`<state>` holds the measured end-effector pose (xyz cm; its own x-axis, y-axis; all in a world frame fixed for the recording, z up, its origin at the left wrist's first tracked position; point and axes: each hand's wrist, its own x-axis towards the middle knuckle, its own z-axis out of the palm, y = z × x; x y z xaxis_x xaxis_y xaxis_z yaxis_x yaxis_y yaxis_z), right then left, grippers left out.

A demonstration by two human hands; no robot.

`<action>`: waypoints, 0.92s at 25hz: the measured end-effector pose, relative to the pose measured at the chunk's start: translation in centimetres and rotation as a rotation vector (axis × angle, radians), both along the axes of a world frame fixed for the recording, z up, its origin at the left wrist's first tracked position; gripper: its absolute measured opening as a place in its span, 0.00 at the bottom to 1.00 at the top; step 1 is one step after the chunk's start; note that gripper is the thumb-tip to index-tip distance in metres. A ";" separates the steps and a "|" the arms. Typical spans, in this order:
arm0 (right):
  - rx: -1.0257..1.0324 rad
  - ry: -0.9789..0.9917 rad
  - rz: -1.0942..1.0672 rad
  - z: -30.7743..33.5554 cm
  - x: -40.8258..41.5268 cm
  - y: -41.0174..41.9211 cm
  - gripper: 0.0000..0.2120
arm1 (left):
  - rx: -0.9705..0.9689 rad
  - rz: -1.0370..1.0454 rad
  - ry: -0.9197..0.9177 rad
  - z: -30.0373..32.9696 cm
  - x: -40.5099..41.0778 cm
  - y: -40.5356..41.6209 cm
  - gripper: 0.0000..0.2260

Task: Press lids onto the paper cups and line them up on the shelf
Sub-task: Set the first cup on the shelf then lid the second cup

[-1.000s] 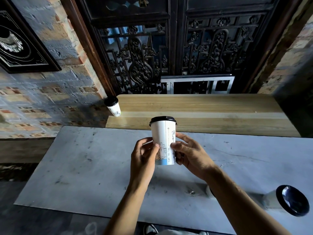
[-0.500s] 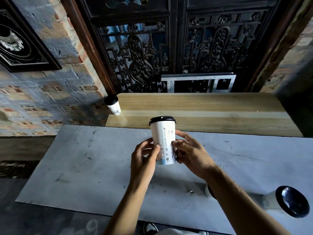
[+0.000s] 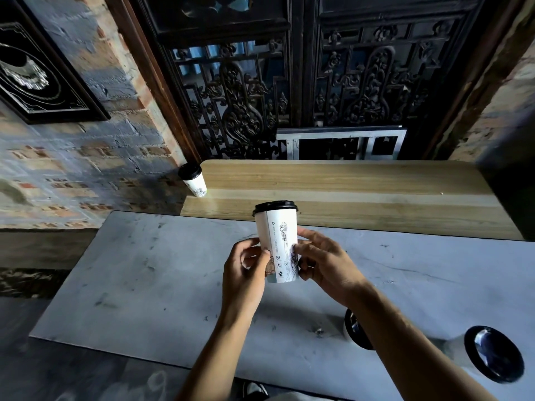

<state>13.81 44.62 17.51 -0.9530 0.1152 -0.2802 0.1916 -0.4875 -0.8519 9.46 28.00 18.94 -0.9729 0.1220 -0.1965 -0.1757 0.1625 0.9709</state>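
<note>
A white printed paper cup [image 3: 278,241] with a black lid [image 3: 274,207] pressed on is held upright above the grey table [image 3: 144,285]. My left hand [image 3: 246,273] grips its lower left side and my right hand [image 3: 324,263] its lower right side, fingertips on the wall. On the wooden shelf [image 3: 362,195] behind the table, a second lidded cup [image 3: 193,180] stands at the far left end. Two more lidded cups sit on the table at the right: one [image 3: 489,353] near the front edge, another [image 3: 354,329] mostly hidden behind my right forearm.
A dark carved wooden screen [image 3: 289,96] rises behind the shelf, with a metal frame [image 3: 341,141] at its foot. A brick wall with a black framed picture [image 3: 37,73] is at the left. The shelf's right end meets a dark wall.
The cup has turned in my fingers, showing a different part of its print. Both hands stay at about the same place above the table.
</note>
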 end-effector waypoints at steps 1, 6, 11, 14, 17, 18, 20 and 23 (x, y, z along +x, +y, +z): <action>0.012 -0.003 0.015 0.1 0.0 0.2 0.16 | -0.002 -0.003 0.000 -0.1 0.1 0.1 0.12; 0.121 -0.031 0.065 0.1 -0.2 1.7 0.15 | -0.034 -0.029 -0.012 -0.8 0.3 0.5 0.12; 0.208 -0.049 0.165 -0.9 -1.0 3.0 0.23 | -0.073 -0.057 -0.008 -1.0 -0.4 1.1 0.13; 0.395 -0.092 0.215 -1.5 -3.0 3.4 0.26 | -0.091 -0.081 -0.015 -1.4 -2.1 1.6 0.15; 0.541 -0.127 0.241 -2.0 -6.3 3.5 0.22 | -0.120 -0.134 -0.052 -3.0 -5.6 1.8 0.20; 0.563 -0.131 0.246 -2.3 -7.4 3.6 0.20 | -0.142 -0.164 -0.063 -3.6 -7.1 2.0 0.21; 0.589 -0.161 0.241 -3.8 -10.3 3.8 0.21 | -0.179 -0.228 -0.095 -4.8 -10.5 2.2 0.24; 0.625 -0.238 0.188 -7.0 -16.1 4.2 0.29 | -0.203 -0.292 -0.137 -7.5 -17.1 2.9 0.31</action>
